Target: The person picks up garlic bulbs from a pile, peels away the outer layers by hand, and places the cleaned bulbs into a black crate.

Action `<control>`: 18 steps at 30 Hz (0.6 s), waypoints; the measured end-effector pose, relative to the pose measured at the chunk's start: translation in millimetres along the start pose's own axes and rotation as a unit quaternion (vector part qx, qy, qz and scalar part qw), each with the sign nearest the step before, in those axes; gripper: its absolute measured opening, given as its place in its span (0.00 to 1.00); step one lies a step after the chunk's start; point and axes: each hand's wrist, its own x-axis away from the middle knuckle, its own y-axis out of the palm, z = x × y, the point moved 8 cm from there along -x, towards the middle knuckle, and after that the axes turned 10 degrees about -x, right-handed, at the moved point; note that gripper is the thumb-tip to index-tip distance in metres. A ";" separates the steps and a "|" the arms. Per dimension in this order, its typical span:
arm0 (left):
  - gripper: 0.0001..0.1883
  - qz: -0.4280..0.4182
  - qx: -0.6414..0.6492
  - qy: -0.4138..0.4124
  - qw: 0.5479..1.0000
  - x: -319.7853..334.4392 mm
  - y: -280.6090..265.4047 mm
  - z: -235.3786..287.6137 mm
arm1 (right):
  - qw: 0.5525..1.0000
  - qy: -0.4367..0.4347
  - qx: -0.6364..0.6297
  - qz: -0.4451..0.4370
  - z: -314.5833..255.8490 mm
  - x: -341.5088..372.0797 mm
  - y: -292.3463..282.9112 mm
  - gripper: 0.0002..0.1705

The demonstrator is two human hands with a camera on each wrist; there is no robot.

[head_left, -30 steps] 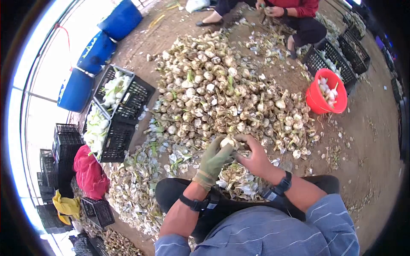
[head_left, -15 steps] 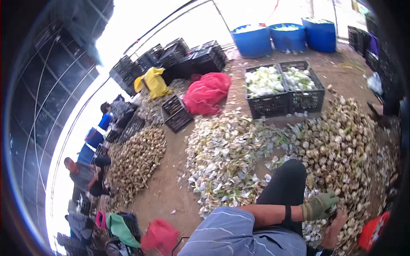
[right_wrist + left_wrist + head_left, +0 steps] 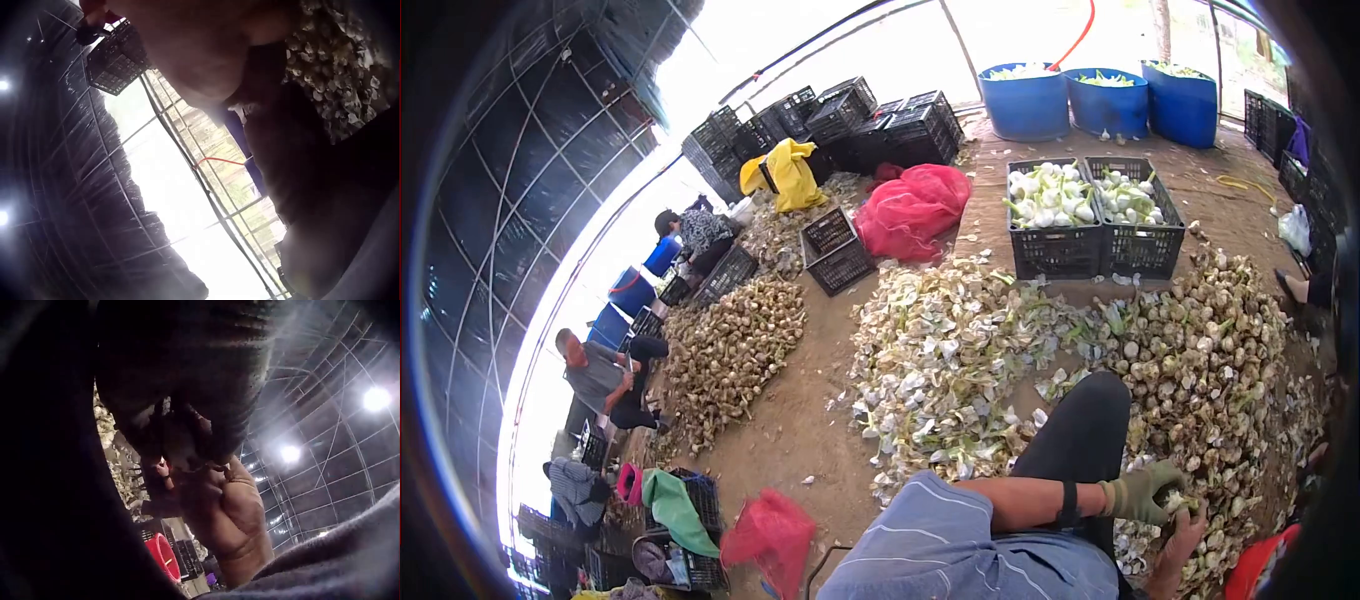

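In the head view, my left hand (image 3: pixel 1142 495), in a greenish work glove, grips a pale garlic bulb (image 3: pixel 1176 501) at the lower right. My bare right hand (image 3: pixel 1183 538) meets it from below, its fingertips pinching the same bulb. Much of the bulb is hidden between the fingers. Unpeeled garlic (image 3: pixel 1200 370) lies heaped just beyond both hands. From the left wrist, the glove is a dark shape overhead and the bare right hand (image 3: pixel 228 512) shows close beneath it.
Two black crates (image 3: pixel 1055 250) of cleaned garlic stand behind a pile of peeled skins (image 3: pixel 940 350). Blue barrels (image 3: pixel 1025 105) line the back. A red bucket (image 3: pixel 1260 560) sits beside my right hand. Farther left, a seated person (image 3: pixel 600 375) is near another garlic heap (image 3: pixel 735 350).
My head has swung left, bringing the crates, skins pile and other workers into the middle of view. Both hands now appear at the lower right, still together at a garlic bulb.
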 end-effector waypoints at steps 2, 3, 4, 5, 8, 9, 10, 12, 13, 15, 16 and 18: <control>0.30 -0.013 -0.029 0.020 0.999 -1.7 2.2 10.4 | 0.998 -0.045 0.035 -0.033 -0.1 -4.0 -4.5 0.24; 0.30 -0.017 -0.028 0.020 0.999 -2.5 4.4 13.3 | 0.999 -0.020 0.025 -0.037 7.7 -5.5 -10.6 0.26; 0.30 -0.020 -0.027 0.021 0.999 -2.5 6.7 14.8 | 0.999 0.004 0.014 -0.041 15.2 -6.8 -16.8 0.28; 0.30 -0.024 -0.025 0.019 0.999 -1.5 9.6 17.6 | 0.999 0.030 0.003 -0.045 16.9 -4.6 -16.4 0.31; 0.29 -0.010 -0.053 0.054 0.997 -2.2 10.5 25.2 | 0.996 0.033 -0.078 -0.011 11.3 8.3 -10.9 0.33; 0.30 -0.015 -0.058 0.065 0.996 -4.0 14.8 19.7 | 0.993 0.033 -0.117 -0.002 10.6 13.7 -12.2 0.33; 0.31 -0.008 -0.089 0.096 0.991 -6.1 22.8 6.0 | 0.998 0.037 -0.040 -0.013 23.0 5.9 -32.8 0.34; 0.29 0.027 -0.151 0.151 0.976 -0.9 17.7 25.4 | 0.988 0.064 0.143 0.002 -25.5 18.7 -2.1 0.26; 0.27 0.015 -0.145 0.098 0.984 0.0 32.5 -3.0 | 0.996 0.073 0.049 -0.028 -31.3 24.9 8.4 0.32; 0.24 0.002 -0.114 0.167 0.979 -7.5 15.8 41.6 | 0.990 0.061 0.126 0.005 -35.4 24.5 4.3 0.22; 0.25 -0.032 -0.086 0.122 0.988 -8.5 15.3 52.3 | 0.994 0.097 0.053 0.007 -17.9 24.3 -3.8 0.22; 0.28 -0.095 -0.055 -0.007 0.994 -7.8 24.0 42.0 | 0.998 -0.003 0.058 0.017 -21.0 24.3 -2.8 0.17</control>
